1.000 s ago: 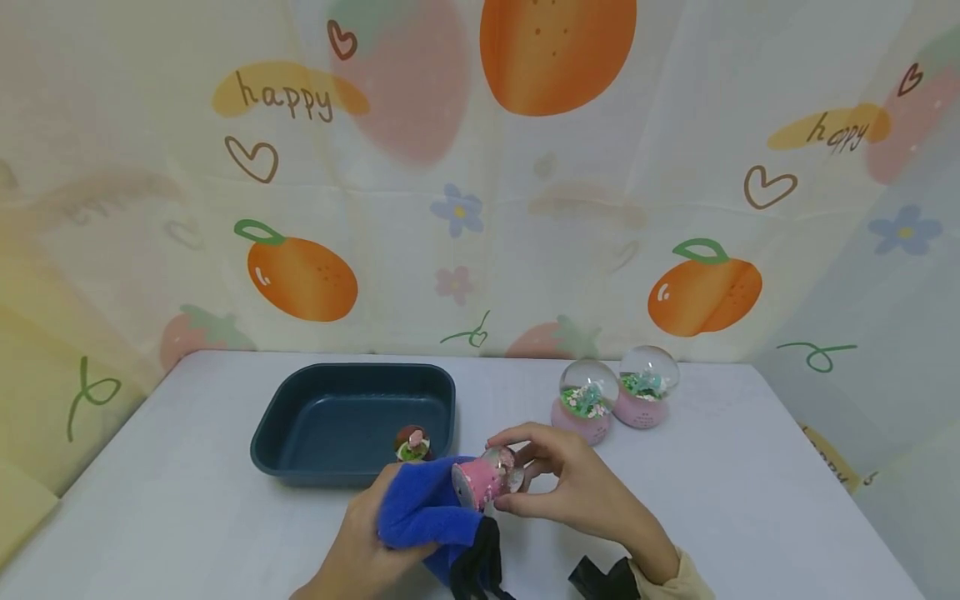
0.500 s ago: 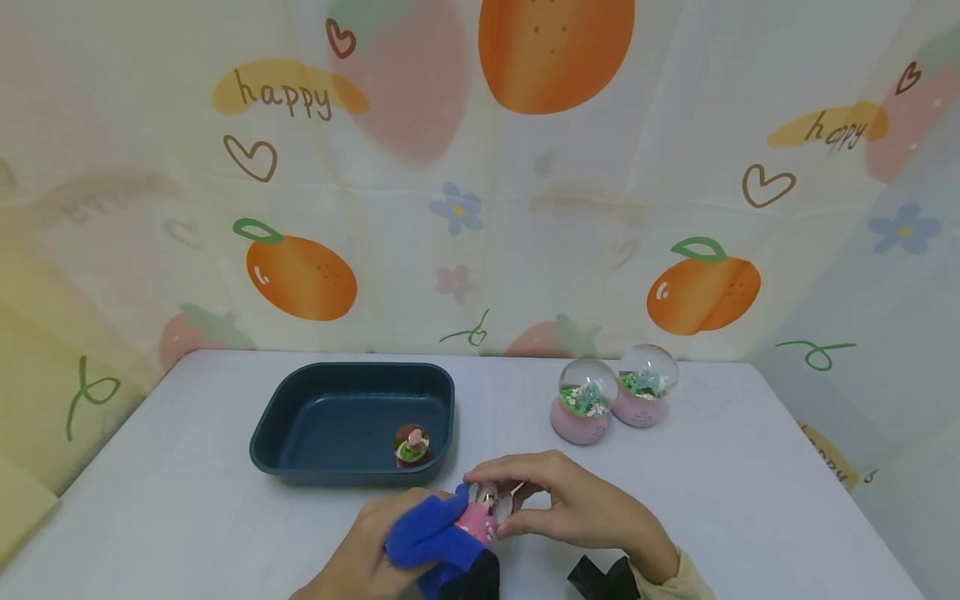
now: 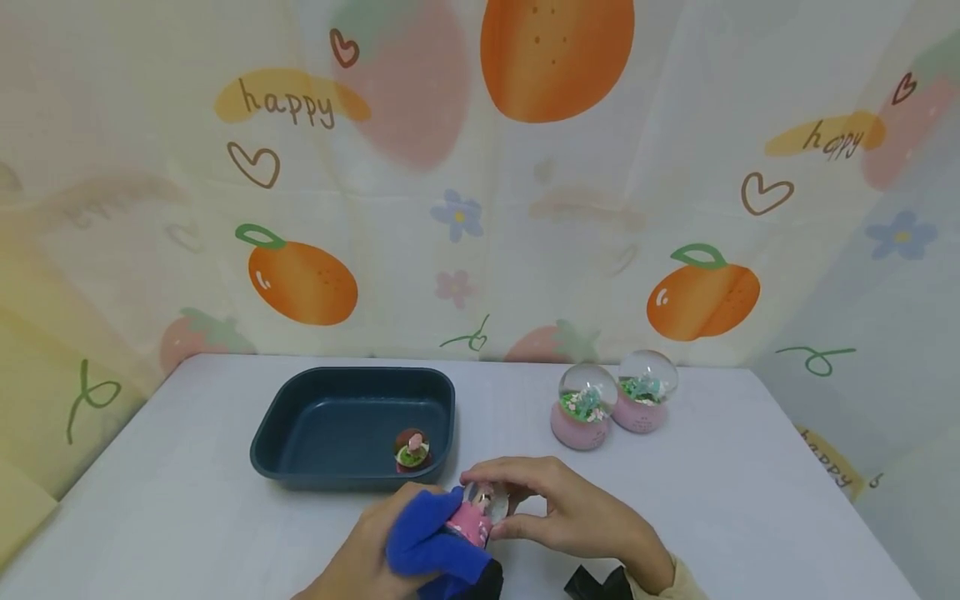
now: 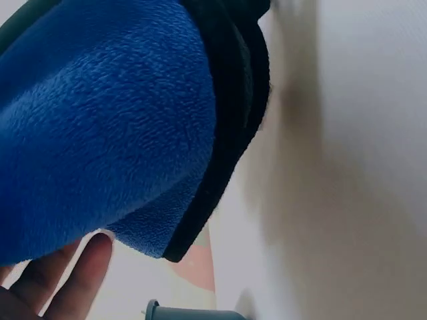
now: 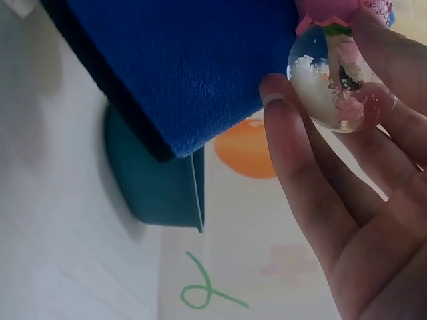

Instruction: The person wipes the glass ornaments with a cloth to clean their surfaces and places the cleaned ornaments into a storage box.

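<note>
A small snow globe (image 3: 471, 525) with a pink base and a figure inside its clear ball is held low, in front of the tray. The fingers and thumb of my right hand (image 3: 562, 510) grip it around the ball. My left hand (image 3: 366, 546) holds a blue plush cloth (image 3: 427, 542) with black edging, folded around the base from the left. In the right wrist view the ball (image 5: 327, 87) shows between fingers and thumb, beside the cloth (image 5: 193, 60). The left wrist view is mostly filled by cloth (image 4: 107, 133), with a few left fingertips (image 4: 90, 267) below it.
A dark teal tray (image 3: 322, 429) stands beyond my left hand; another small globe (image 3: 412, 451) sits in its near right corner. Two larger snow globes on pink bases, one nearer (image 3: 581, 417) and one behind (image 3: 645, 396), stand at back right. A black strap (image 3: 598, 583) lies by my right wrist.
The snow globe and both hands have come lower and slightly left. The globe has turned more upright, and the cloth has wrapped further over its base.
</note>
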Demonstrator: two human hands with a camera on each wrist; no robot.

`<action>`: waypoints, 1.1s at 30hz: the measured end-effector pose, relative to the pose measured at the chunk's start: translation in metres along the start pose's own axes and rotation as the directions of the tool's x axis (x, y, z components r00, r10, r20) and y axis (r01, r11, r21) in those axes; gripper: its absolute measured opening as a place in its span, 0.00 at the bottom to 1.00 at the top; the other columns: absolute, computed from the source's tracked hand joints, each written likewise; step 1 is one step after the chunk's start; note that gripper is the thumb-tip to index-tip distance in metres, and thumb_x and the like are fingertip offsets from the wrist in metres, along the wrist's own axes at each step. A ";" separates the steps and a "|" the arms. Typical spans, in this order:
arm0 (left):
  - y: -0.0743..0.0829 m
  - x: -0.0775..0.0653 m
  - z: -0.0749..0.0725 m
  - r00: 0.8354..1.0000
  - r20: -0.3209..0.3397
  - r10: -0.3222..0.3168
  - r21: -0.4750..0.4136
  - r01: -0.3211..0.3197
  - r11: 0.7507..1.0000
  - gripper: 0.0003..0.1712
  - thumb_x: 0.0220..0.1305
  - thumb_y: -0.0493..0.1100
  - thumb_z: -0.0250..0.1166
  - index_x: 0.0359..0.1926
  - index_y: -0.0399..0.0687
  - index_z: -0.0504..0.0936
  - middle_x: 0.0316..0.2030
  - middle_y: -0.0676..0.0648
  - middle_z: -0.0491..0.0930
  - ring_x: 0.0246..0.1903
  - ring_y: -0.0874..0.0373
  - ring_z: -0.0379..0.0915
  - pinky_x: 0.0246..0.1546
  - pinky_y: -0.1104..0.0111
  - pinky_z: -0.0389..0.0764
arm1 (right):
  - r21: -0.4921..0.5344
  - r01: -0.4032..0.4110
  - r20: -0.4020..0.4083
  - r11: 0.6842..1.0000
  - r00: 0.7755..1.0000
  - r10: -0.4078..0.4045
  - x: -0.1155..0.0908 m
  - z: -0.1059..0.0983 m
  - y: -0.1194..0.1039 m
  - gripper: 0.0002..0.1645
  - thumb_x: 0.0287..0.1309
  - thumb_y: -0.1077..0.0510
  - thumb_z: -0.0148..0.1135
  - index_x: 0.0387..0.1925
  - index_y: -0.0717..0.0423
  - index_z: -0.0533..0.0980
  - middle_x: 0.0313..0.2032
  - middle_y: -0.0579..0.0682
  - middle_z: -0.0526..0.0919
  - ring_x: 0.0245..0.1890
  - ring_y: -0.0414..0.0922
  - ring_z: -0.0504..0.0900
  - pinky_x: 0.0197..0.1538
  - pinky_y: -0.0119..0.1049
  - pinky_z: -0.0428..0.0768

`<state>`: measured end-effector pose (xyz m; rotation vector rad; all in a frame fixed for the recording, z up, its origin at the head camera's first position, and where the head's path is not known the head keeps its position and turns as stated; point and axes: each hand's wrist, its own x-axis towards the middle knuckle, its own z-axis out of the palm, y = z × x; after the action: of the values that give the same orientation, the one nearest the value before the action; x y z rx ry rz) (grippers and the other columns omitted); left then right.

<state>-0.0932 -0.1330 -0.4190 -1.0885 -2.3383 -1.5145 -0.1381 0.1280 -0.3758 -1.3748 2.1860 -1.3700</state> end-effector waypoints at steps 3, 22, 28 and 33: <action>-0.001 -0.001 -0.001 0.999 -0.026 0.032 0.019 -0.031 0.999 0.23 0.59 0.34 0.69 0.55 0.48 0.74 0.44 0.50 0.84 0.40 0.62 0.81 0.42 0.71 0.81 | -0.023 0.041 0.003 0.999 0.999 -0.041 0.000 -0.001 0.001 0.28 0.65 0.56 0.63 0.66 0.54 0.71 0.55 0.49 0.82 0.42 0.36 0.77 0.46 0.29 0.81; -0.002 0.000 -0.006 1.000 -0.005 -0.003 0.017 0.003 1.000 0.25 0.55 0.37 0.72 0.53 0.48 0.73 0.42 0.50 0.82 0.40 0.64 0.79 0.41 0.71 0.81 | -0.061 0.065 -0.049 0.996 0.996 -0.068 0.001 0.003 -0.002 0.27 0.63 0.56 0.65 0.63 0.52 0.73 0.58 0.49 0.81 0.49 0.37 0.79 0.52 0.31 0.80; -0.004 -0.001 -0.005 0.998 -0.043 0.046 0.013 -0.045 0.999 0.25 0.53 0.33 0.71 0.52 0.45 0.74 0.41 0.49 0.82 0.39 0.64 0.78 0.40 0.71 0.80 | 0.046 0.115 -0.009 0.992 0.993 -0.115 0.001 0.000 0.001 0.28 0.66 0.60 0.62 0.65 0.56 0.70 0.61 0.53 0.79 0.52 0.40 0.79 0.55 0.34 0.81; -0.005 0.000 -0.004 0.996 -0.021 0.083 -0.032 -0.084 0.996 0.34 0.49 0.34 0.75 0.57 0.43 0.70 0.46 0.46 0.80 0.43 0.61 0.78 0.42 0.70 0.80 | 0.068 0.083 -0.021 0.994 0.996 -0.082 0.001 0.000 0.000 0.27 0.65 0.58 0.63 0.64 0.56 0.71 0.59 0.53 0.80 0.51 0.39 0.78 0.54 0.34 0.81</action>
<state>-0.0971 -0.1378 -0.4209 -1.1582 -2.2338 -1.5315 -0.1387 0.1273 -0.3760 -1.4479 2.0945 -1.4772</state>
